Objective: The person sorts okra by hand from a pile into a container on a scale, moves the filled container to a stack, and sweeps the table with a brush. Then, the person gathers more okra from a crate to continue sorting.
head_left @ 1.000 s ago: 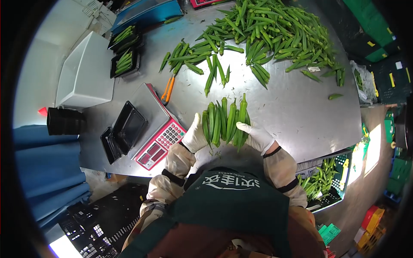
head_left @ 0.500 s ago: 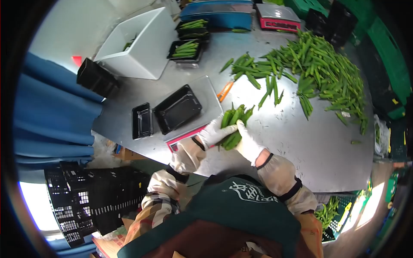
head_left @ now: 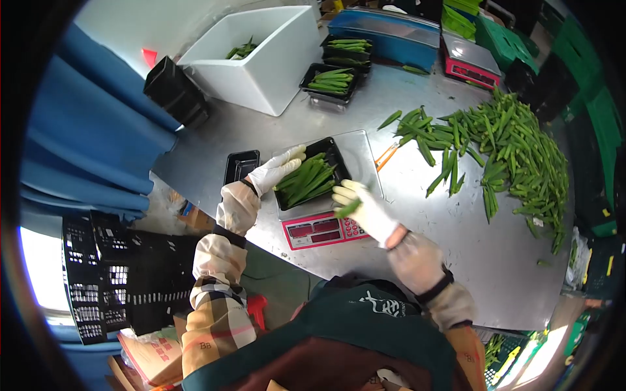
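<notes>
A bundle of green okra (head_left: 308, 181) lies lengthwise in a black plastic tray (head_left: 336, 156), which rests on the platform of a red digital scale (head_left: 319, 231). My gloved left hand (head_left: 276, 172) is at the left side of the tray, fingers stretched out flat along the edge and touching the okra. Just off the tray's lower right corner, my gloved right hand (head_left: 366, 212) is slightly smeared by motion. A single okra pod (head_left: 348, 208) sits between its thumb and fingers. Left of the scale stands a smaller black tray (head_left: 242, 165) with nothing in it.
A large okra pile (head_left: 521, 156) covers the table's right side, with loose pods beside an orange-handled tool (head_left: 387, 156). Filled trays (head_left: 331, 81), a white foam box (head_left: 274, 72), a blue container (head_left: 385, 36) and a second scale (head_left: 471, 58) stand along the back.
The okra bundle, held between both hands before, now lies in the black tray. My left hand moved left with it; my right hand came away with one pod. The camera view shifted too.
</notes>
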The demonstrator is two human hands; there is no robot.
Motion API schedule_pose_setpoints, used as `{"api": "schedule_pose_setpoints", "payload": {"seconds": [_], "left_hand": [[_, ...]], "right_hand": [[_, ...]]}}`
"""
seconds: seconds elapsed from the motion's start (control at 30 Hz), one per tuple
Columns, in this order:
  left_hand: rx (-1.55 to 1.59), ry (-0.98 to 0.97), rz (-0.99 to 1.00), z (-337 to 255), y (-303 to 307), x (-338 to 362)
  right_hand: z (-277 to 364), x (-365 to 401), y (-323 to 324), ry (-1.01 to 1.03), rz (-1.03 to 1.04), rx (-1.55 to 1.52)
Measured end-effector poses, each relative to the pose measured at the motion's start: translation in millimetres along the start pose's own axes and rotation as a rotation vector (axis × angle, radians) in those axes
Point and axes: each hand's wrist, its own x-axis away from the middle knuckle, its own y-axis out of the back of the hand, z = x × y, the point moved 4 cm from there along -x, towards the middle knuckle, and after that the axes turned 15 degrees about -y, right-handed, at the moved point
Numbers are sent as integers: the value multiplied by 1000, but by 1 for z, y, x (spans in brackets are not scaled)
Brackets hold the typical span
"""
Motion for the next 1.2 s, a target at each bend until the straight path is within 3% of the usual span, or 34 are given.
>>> {"api": "schedule_pose_setpoints", "payload": {"seconds": [0.03,0.1,0.17,0.23,0.27,0.33,0.43,0.53,0.67,1.07,1.2], "left_hand": [[29,-25,-78,2,6,5],[34,-77,-233,9,23,21],[44,57,-396,13,41,42],[91,141,-582,21,52,67],[105,148,-665,24,55,78],[141,165,-807,40,61,98],[186,158,-920,55,54,116],[208,177,-908,61,37,120],[207,167,-929,73,18,117],[86,-38,-913,86,-24,86],[-181,-2,-830,90,-19,72]], "right_hand": [[0,16,24,5,21,-1],[0,59,67,16,-172,-39],[-19,107,143,42,-513,-239],[-53,152,229,101,-533,-422],[-62,175,233,110,-712,-470],[-80,204,240,163,-770,-596],[-93,212,247,204,-660,-514],[-92,207,256,170,-654,-468],[-87,203,254,87,-818,-408],[-89,204,246,121,-929,-289],[-89,202,245,128,-903,-281]]}}
